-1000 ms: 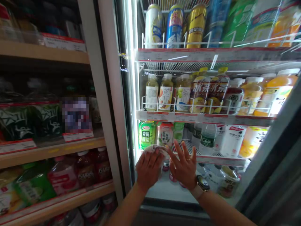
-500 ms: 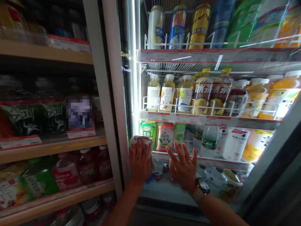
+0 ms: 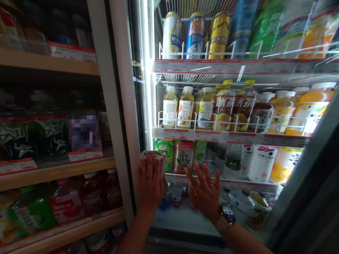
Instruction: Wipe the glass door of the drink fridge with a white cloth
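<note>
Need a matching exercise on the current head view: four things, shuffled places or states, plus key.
Things
1. cloth
2. right hand
3. gold can
4. yellow-capped bottles

Places or states
A. top cooler shelf in view
B. fingers spread, watch at its wrist
C. next cooler shelf down
D. beneath the left hand

Pairs: 1-D, 2-B, 3-A, 4-C

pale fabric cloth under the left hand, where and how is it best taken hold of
Probably by the loose right edge of the pale fabric cloth, pinched from the right: the left hand covers its middle, while that edge sticks out beside it.
</note>
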A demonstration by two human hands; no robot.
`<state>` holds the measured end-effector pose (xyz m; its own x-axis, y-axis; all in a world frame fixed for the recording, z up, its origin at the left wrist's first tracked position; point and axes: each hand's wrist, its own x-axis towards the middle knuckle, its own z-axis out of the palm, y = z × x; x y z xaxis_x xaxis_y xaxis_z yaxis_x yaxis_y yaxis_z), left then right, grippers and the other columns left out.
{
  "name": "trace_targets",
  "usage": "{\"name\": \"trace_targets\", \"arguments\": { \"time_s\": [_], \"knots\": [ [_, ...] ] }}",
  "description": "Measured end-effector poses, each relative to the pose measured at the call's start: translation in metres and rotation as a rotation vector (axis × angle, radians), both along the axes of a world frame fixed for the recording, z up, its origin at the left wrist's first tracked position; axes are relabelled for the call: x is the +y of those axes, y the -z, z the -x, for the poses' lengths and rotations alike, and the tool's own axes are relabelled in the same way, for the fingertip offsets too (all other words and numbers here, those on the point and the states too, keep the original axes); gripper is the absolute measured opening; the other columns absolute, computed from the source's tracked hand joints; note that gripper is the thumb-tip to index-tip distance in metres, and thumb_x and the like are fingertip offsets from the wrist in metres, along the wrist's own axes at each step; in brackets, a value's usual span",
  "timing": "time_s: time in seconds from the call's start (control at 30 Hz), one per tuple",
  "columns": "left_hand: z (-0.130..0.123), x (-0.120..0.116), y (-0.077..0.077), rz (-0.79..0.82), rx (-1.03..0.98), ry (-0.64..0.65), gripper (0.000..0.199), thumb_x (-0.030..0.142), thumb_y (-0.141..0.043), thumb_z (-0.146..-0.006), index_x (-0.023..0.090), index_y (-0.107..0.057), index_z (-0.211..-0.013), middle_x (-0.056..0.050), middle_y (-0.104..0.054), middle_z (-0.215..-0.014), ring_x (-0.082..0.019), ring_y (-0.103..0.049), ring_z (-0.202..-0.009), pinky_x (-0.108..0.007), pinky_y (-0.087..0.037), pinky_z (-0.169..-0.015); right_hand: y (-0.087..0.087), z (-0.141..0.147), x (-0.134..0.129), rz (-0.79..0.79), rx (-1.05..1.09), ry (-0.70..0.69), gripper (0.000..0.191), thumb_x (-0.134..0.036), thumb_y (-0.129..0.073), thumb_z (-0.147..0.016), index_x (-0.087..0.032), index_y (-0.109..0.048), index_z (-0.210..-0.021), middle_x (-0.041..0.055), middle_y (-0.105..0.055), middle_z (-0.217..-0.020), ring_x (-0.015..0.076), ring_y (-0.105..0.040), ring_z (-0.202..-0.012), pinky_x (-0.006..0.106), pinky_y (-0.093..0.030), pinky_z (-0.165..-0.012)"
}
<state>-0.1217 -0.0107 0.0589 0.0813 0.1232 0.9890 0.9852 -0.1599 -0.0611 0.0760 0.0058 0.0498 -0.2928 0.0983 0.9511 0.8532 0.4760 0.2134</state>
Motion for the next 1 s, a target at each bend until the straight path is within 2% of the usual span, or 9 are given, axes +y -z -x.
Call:
{"name": "trace_targets", "arguments": {
  "time_s": [0.13,0.27,0.4,0.5,0.57,0.67,0.83,0.9,1.0],
  "knots": [
    [-0.006,0.005,0.002,-0.022,-0.101,-0.003,0.067,0.015,-0.045,-0.093,0.021,-0.02,-0.155,-0.009,-0.015,-0.162,-0.027,-0.011,-0.151,-0.05,-0.015,-0.123,0.0,0.001,-0.001,0.014,-0.001,-0.001,0.069,-0.023,-0.051,-0.087,-0.032,-0.032,-0.153,0.0041,-0.049,-0.15,0.0266,-0.031,-0.146,0.055,-0.01,-0.122],
    [-0.022,0.008,0.036,-0.035,0.005,0.034,0.066,0.017,-0.049,-0.091,0.022,-0.027,-0.153,-0.01,-0.029,-0.158,-0.026,-0.02,-0.15,-0.048,-0.019,-0.123,0.0,0.0,-0.001,0.012,0.003,0.002,0.069,-0.024,-0.051,-0.087,-0.032,-0.031,-0.153,0.0045,-0.049,-0.149,0.0261,-0.032,-0.146,0.054,-0.01,-0.122],
    [-0.028,0.003,0.079,0.032,0.091,0.062,0.056,0.02,-0.056,-0.087,0.024,-0.048,-0.143,-0.009,-0.052,-0.146,-0.025,-0.032,-0.146,-0.044,-0.024,-0.121,-0.002,0.0,-0.002,-0.011,0.001,0.004,0.068,-0.024,-0.05,-0.088,-0.031,-0.031,-0.153,0.0046,-0.049,-0.149,0.0253,-0.03,-0.147,0.054,-0.011,-0.122],
    [-0.022,-0.002,0.095,0.036,0.201,0.098,0.045,0.016,-0.055,-0.085,0.03,-0.062,-0.127,-0.003,-0.063,-0.135,-0.02,-0.043,-0.138,-0.041,-0.025,-0.12,-0.003,0.0,-0.002,-0.017,0.005,-0.006,0.067,-0.024,-0.05,-0.089,-0.031,-0.032,-0.153,0.004,-0.049,-0.149,0.0244,-0.028,-0.148,0.053,-0.01,-0.122],
    [-0.015,-0.003,0.089,0.035,0.261,0.115,0.045,0.013,-0.052,-0.086,0.033,-0.063,-0.125,0.001,-0.065,-0.132,-0.017,-0.046,-0.136,-0.038,-0.024,-0.12,-0.003,0.001,-0.002,-0.017,0.013,-0.022,0.066,-0.024,-0.05,-0.09,-0.031,-0.032,-0.153,0.0038,-0.048,-0.15,0.0236,-0.027,-0.148,0.052,-0.009,-0.122],
    [-0.004,-0.003,0.06,0.039,0.244,0.092,0.053,0.015,-0.05,-0.089,0.032,-0.052,-0.139,-0.001,-0.059,-0.139,-0.018,-0.039,-0.142,-0.039,-0.024,-0.121,-0.002,0.001,-0.002,-0.004,0.019,-0.039,0.065,-0.023,-0.05,-0.09,-0.031,-0.033,-0.152,0.0036,-0.048,-0.15,0.0237,-0.027,-0.148,0.052,-0.008,-0.122],
    [-0.007,0.001,0.011,-0.019,0.122,0.048,0.066,0.015,-0.047,-0.091,0.024,-0.026,-0.154,-0.006,-0.028,-0.159,-0.024,-0.019,-0.15,-0.045,-0.02,-0.123,-0.001,0.001,-0.002,0.009,0.024,-0.032,0.065,-0.023,-0.049,-0.089,-0.032,-0.033,-0.152,0.0026,-0.048,-0.15,0.0248,-0.028,-0.147,0.053,-0.009,-0.122],
    [-0.015,0.004,0.006,-0.04,0.079,0.042,0.067,0.014,-0.046,-0.091,0.023,-0.025,-0.154,-0.006,-0.022,-0.161,-0.024,-0.017,-0.15,-0.044,-0.019,-0.123,-0.001,0.001,-0.002,0.016,0.02,-0.022,0.066,-0.023,-0.049,-0.088,-0.032,-0.033,-0.152,0.0023,-0.048,-0.15,0.0247,-0.029,-0.147,0.053,-0.01,-0.122],
    [-0.025,0.008,0.014,-0.065,0.053,0.029,0.066,0.015,-0.047,-0.091,0.023,-0.027,-0.153,-0.007,-0.028,-0.159,-0.023,-0.019,-0.15,-0.042,-0.02,-0.123,0.0,0.0,-0.001,0.017,0.014,-0.009,0.068,-0.024,-0.05,-0.088,-0.032,-0.032,-0.152,0.0027,-0.05,-0.148,0.0254,-0.031,-0.146,0.053,-0.011,-0.122]
  ]
}}
